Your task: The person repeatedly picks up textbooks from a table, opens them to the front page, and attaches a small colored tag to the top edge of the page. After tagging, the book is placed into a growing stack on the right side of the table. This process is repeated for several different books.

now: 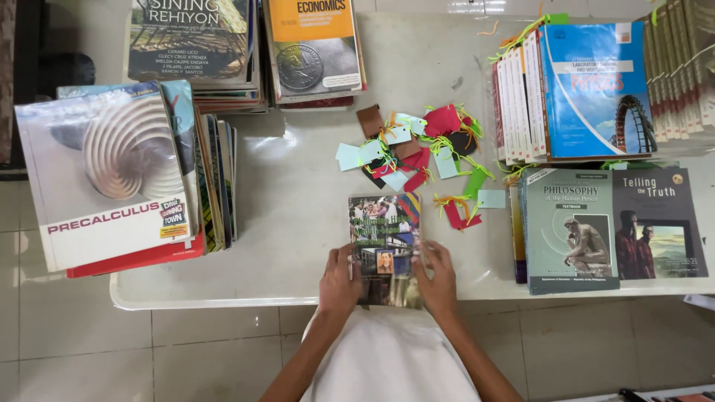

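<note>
A book with a colourful photo collage cover [386,237] lies at the white table's [298,216] near edge, slightly overhanging it. My left hand [339,281] grips its lower left side and my right hand [436,277] grips its lower right side. Just beyond the book lies a heap of paper tags [414,151] in red, pale blue, brown and green, tied with yellow and orange string.
Book stacks ring the table: a tall pile topped by a white maths textbook [104,175] at left, two piles [246,48] at the back, a row of blue books [573,89] and a grey textbook [570,227] beside a dark one [659,223] at right. Tiled floor below.
</note>
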